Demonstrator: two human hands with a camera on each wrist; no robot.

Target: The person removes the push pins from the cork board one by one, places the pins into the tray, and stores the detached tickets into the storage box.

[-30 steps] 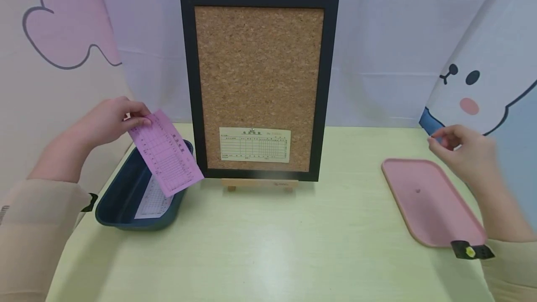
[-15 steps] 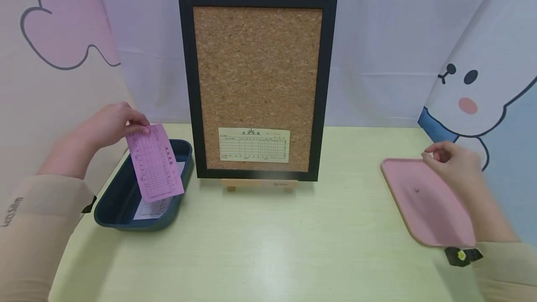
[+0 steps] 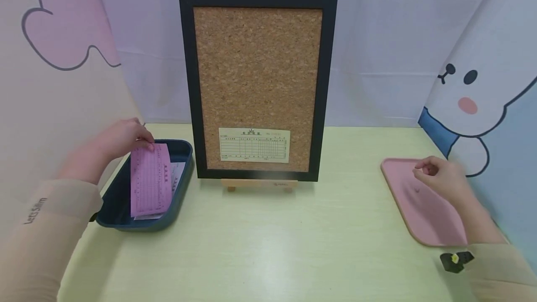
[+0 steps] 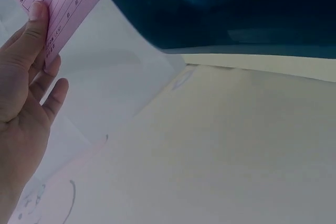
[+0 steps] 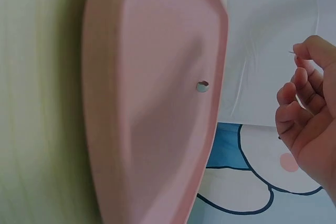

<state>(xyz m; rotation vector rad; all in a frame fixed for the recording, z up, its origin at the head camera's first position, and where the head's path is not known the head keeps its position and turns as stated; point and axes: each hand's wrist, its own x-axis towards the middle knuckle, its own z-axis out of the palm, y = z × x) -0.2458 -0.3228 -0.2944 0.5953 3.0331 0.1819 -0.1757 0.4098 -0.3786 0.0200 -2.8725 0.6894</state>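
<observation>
My left hand (image 3: 125,140) pinches the top of a pink printed receipt slip (image 3: 151,183) between thumb and fingers. The slip hangs inside the dark blue bin (image 3: 113,213), over a white printed slip (image 3: 178,175); whether they touch I cannot tell. Over the pink tray (image 3: 436,227), my right hand (image 3: 445,180) pinches a thumbtack (image 5: 292,52), of which only the thin metal point shows in the right wrist view. A small silvery round piece, like another thumbtack (image 5: 202,86), lies on the tray.
A black-framed cork board (image 3: 260,73) stands on a small wooden stand (image 3: 260,183) at the back middle. A pale yellow slip (image 3: 254,146) is on its lower part. Behind are a white cloth and cartoon-printed panels; everything stands on a pale green-yellow table (image 3: 268,246).
My left hand has lowered the pink slip from above the bin down into it, and the slip now hangs straighter. My right hand has moved down and left over the tray.
</observation>
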